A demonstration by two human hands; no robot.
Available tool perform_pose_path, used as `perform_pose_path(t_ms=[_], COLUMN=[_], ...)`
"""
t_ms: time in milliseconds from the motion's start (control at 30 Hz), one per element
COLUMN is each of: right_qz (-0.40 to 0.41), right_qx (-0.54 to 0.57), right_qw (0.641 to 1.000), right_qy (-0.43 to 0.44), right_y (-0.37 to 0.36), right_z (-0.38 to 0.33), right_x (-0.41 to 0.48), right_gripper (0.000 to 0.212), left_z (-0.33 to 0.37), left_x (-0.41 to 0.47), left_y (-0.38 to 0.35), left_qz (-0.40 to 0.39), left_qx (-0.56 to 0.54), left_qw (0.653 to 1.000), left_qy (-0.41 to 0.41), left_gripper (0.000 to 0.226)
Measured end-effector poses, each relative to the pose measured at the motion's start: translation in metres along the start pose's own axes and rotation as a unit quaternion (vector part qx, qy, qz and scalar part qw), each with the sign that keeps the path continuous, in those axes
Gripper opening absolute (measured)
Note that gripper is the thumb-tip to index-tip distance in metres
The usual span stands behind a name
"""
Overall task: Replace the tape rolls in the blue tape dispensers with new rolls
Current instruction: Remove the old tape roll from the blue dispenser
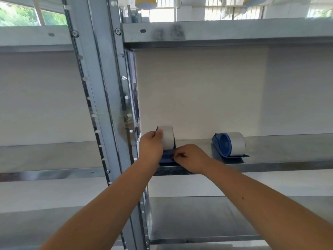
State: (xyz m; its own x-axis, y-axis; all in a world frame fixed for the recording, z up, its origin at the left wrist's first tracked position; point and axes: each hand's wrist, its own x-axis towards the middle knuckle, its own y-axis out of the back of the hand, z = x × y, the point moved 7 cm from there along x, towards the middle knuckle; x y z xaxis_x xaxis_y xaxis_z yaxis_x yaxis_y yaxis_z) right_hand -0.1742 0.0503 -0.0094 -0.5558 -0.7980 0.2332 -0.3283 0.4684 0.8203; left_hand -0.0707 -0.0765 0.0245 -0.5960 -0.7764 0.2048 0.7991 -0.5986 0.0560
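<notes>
Dispenser (166,158) sits at the left end of the shelf (279,150), just beside the post (100,105). Its long axis runs back to front, flat blue nose pointing at the shelf's front edge. White roll (168,139) is upright on it, axle going left-right. The left grip (151,147) is wrapped round the roll's left side, thumb on the white face. The right grip (191,157) is clenched in a pinch on the dispenser's nose; whether there's tape in there, can't tell. Second dispenser (224,145) stands well apart to the right, loaded too, nose angled front-right, blue hub facing left.
</notes>
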Motion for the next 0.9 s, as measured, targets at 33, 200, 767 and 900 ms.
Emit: perform_pose_path(t_ms=[33, 200, 767, 900], right_qz=[0.004, -0.011, 0.19, 0.207], right_qx=[-0.006, -0.047, 0.204, 0.218], right_qw=[1.0, 0.999, 0.96, 0.953], right_qy=[0.002, 0.008, -0.038, -0.044], right_y=[0.001, 0.0, 0.059, 0.058], right_z=[-0.001, -0.007, -0.02, -0.019], right_x=[0.0, 0.001, 0.027, 0.028], right_gripper=[0.022, 0.024, 0.016, 0.022], left_z=[0.004, 0.028, 0.031, 0.029], left_x=[0.003, 0.024, 0.047, 0.047], left_y=[-0.002, -0.003, -0.015, -0.013], left_qz=[0.002, 0.019, 0.002, 0.003], left_qx=[0.004, -0.023, -0.027, -0.045], left_qw=[1.0, 0.999, 0.994, 0.993], left_qy=[0.004, 0.027, 0.101, 0.105], left_gripper=[0.036, 0.044, 0.042, 0.036])
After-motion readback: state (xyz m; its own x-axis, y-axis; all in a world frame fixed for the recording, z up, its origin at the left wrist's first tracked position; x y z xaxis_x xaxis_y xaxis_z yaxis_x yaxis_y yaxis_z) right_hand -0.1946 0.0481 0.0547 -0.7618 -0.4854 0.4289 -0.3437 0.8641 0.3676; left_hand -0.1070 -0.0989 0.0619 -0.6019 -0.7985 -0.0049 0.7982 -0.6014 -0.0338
